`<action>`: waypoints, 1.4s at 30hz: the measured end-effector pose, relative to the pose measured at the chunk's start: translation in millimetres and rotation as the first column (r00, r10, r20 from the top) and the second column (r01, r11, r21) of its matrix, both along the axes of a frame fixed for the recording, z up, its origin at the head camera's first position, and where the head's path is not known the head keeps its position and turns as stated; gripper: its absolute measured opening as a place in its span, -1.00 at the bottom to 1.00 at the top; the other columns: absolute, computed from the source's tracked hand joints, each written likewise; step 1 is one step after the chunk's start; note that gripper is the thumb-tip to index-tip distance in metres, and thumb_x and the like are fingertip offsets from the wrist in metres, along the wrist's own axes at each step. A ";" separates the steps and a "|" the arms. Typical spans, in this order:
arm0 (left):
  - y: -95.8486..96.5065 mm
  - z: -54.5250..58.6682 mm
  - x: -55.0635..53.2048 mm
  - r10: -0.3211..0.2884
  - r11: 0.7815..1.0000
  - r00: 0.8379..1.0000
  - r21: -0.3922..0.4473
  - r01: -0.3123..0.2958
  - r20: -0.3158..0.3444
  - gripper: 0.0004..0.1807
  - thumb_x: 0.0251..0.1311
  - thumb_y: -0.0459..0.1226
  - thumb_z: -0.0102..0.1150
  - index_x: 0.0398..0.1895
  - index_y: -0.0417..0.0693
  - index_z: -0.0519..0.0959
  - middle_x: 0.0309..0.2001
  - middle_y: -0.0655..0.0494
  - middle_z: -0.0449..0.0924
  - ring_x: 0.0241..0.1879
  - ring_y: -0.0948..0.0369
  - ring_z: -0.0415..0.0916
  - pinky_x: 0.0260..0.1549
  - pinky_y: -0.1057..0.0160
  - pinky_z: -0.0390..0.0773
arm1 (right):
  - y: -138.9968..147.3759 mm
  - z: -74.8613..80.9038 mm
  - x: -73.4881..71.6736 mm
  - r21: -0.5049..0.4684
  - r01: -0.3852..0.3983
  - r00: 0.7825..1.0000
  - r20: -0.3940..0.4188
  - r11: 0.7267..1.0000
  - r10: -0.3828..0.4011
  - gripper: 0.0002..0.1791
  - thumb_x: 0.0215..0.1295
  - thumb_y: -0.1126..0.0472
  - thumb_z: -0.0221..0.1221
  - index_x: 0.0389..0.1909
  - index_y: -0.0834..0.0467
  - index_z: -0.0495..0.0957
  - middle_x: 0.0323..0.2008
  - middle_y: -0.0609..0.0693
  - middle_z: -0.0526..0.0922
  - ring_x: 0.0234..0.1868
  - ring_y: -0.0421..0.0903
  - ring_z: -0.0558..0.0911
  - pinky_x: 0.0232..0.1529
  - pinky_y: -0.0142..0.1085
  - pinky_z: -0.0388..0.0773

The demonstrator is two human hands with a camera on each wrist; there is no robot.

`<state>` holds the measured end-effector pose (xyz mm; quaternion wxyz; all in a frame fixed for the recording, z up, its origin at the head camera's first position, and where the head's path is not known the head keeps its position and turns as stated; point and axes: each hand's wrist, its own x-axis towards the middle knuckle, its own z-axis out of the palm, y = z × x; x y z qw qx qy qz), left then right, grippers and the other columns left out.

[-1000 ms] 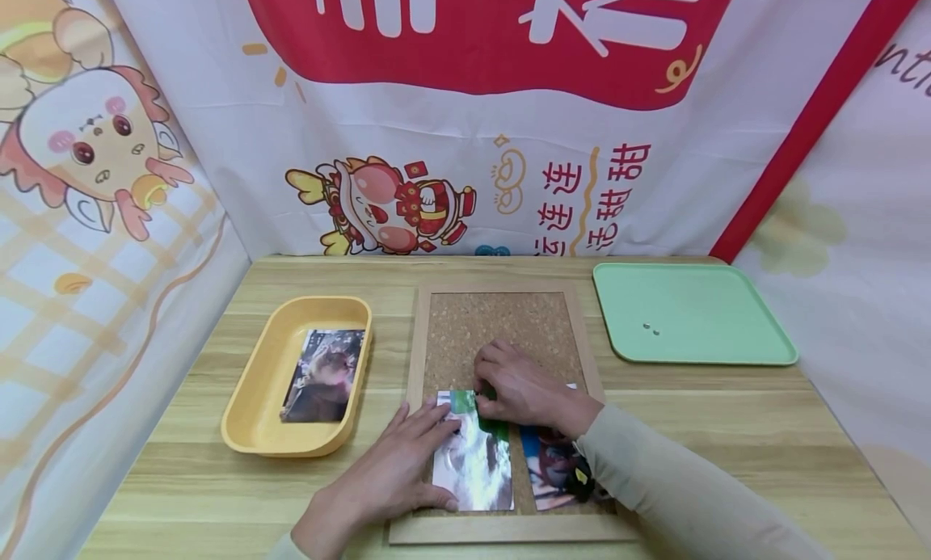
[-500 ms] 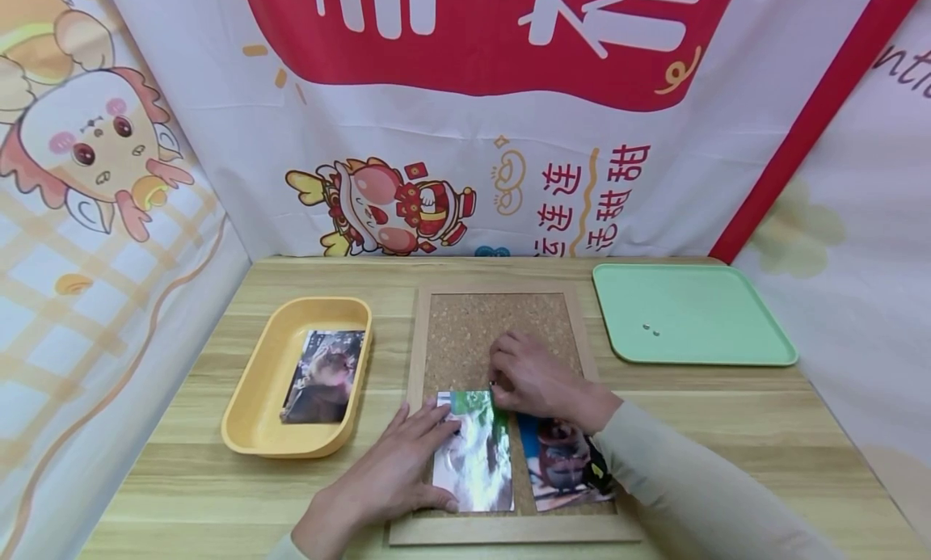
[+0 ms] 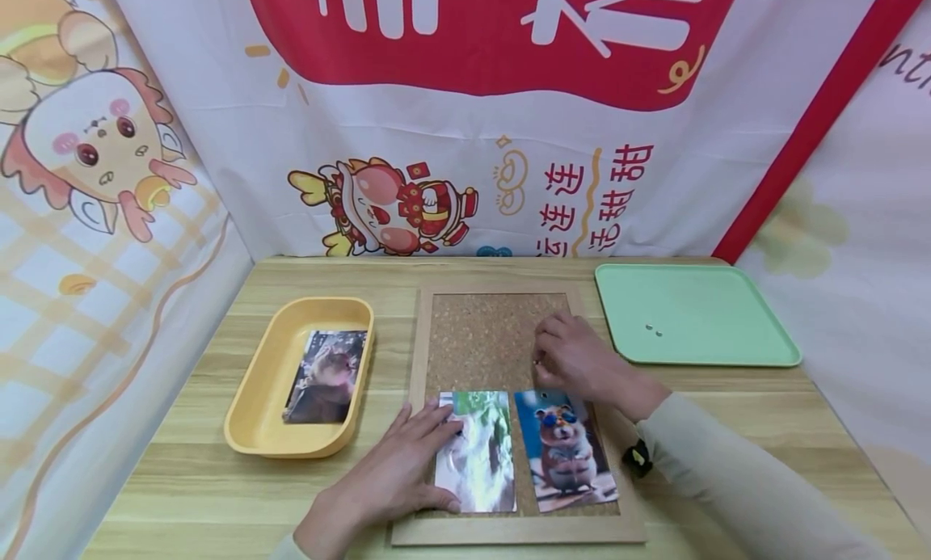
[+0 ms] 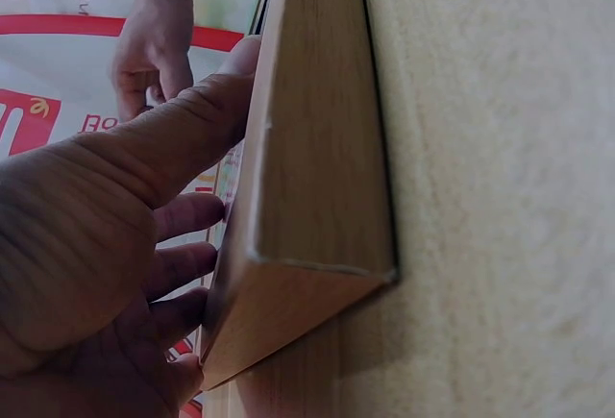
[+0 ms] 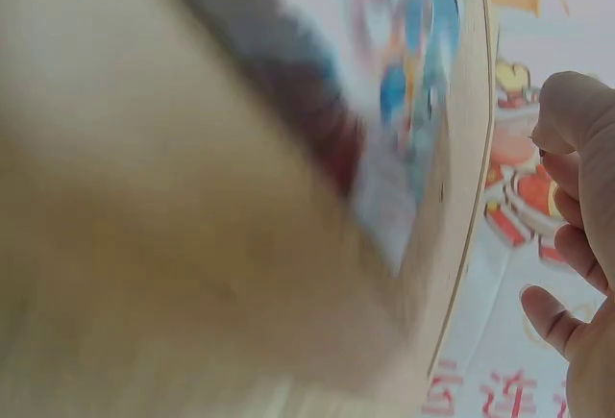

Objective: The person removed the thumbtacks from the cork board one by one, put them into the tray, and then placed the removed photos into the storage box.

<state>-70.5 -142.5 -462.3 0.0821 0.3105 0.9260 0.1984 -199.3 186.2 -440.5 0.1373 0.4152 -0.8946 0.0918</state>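
Printed cloth (image 3: 436, 120) hung behind a wood-grained table (image 3: 167, 495). Over the right side of a wood-framed cork board (image 3: 487, 338), the right hand (image 3: 578, 360) had its fingertips together, pinching a small dark object (image 5: 542, 154) too tiny to identify. The left hand (image 3: 403, 473) lay with fingers extended, resting on the left edge of a glare-washed photo (image 3: 483, 463). Just beside that, a hamster photo (image 3: 569, 459) sat slightly tilted on the cork. Farther left, a yellow bin (image 3: 238, 410) held another photo (image 3: 329, 376); beyond the board's right side, a green tray (image 3: 716, 301) carried two shiny bits (image 3: 650, 328).
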 end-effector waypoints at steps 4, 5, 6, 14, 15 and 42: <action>-0.4 -0.1 -0.4 -0.002 1.000 1.000 0.001 0.002 -0.004 0.12 -0.02 0.28 0.51 0.56 -0.08 0.37 0.61 -0.13 0.25 0.65 -0.15 0.06 0.61 -0.30 -0.05 | 23.4 4.2 -4.3 0.038 0.077 0.997 0.011 0.996 -0.077 -0.87 0.22 0.11 0.37 -0.34 0.08 0.68 -0.07 0.04 0.66 0.04 0.05 0.51 0.09 -0.01 0.54; -0.4 -0.2 -0.5 -0.003 1.000 1.000 0.000 0.003 -0.006 0.12 -0.02 0.28 0.51 0.57 -0.08 0.37 0.61 -0.13 0.24 0.65 -0.15 0.05 0.61 -0.30 -0.05 | 29.6 4.4 -5.9 0.037 0.093 0.996 0.012 0.995 -0.094 -0.88 0.22 0.12 0.36 -0.34 0.09 0.68 -0.08 0.05 0.66 0.05 0.06 0.52 0.09 0.00 0.54; -0.4 -0.3 -0.7 -0.005 1.000 1.000 -0.002 0.005 -0.009 0.13 -0.02 0.29 0.50 0.57 -0.07 0.37 0.61 -0.13 0.24 0.65 -0.14 0.05 0.61 -0.29 -0.05 | 35.9 4.8 -7.5 0.035 0.108 0.994 0.015 0.994 -0.109 -0.88 0.21 0.13 0.36 -0.33 0.10 0.69 -0.08 0.06 0.66 0.05 0.08 0.52 0.07 0.01 0.54; -1.1 -1.9 -1.1 -0.006 1.000 1.000 0.001 0.006 -0.001 0.12 -0.01 0.29 0.50 0.57 -0.06 0.37 0.62 -0.11 0.23 0.66 -0.13 0.04 0.62 -0.29 -0.06 | 80.8 1.4 -17.6 -0.062 0.216 0.976 0.019 0.974 -0.216 -0.92 0.17 0.22 0.35 -0.39 0.14 0.65 -0.13 0.14 0.65 -0.01 0.15 0.51 0.04 0.09 0.52; -1.2 -1.8 -1.2 -0.005 1.000 1.000 0.003 0.005 0.001 0.12 -0.01 0.29 0.50 0.58 -0.05 0.36 0.62 -0.11 0.23 0.66 -0.12 0.04 0.62 -0.29 -0.06 | 85.2 0.2 -18.8 -0.085 0.217 0.976 0.006 0.973 -0.217 -0.93 0.15 0.24 0.35 -0.40 0.15 0.65 -0.14 0.15 0.66 -0.01 0.16 0.52 0.04 0.11 0.52; 0.3 0.5 -1.1 0.005 1.000 1.000 -0.003 -0.005 0.022 0.10 0.01 0.28 0.49 0.58 -0.02 0.36 0.62 -0.07 0.24 0.67 -0.08 0.03 0.63 -0.24 -0.09 | 160.8 -30.1 -27.6 -0.191 0.398 0.909 -0.051 0.897 -0.414 -0.86 0.12 0.23 0.31 -0.37 0.25 0.65 -0.15 0.28 0.65 -0.01 0.31 0.48 0.01 0.22 0.42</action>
